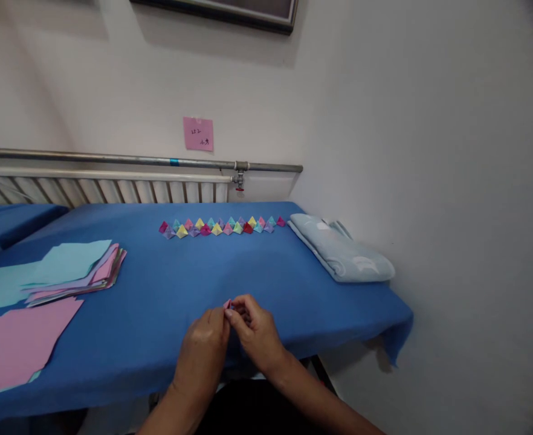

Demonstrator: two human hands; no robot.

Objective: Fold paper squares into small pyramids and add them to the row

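Both my hands meet low at the near edge of the blue-covered table [167,290]. My left hand [203,350] and my right hand [255,332] pinch a small folded pink paper piece [228,304] between their fingertips; most of it is hidden by the fingers. Farther back on the cloth lies a row of several small folded paper shapes [221,227] in pink, yellow, purple, teal and red.
A stack of coloured paper sheets [74,272] lies at the left, with a large pink sheet [17,344] nearer me. A folded light-blue cloth [339,251] rests at the right end. Behind are a radiator [112,188], a pipe and a pink wall note [198,133].
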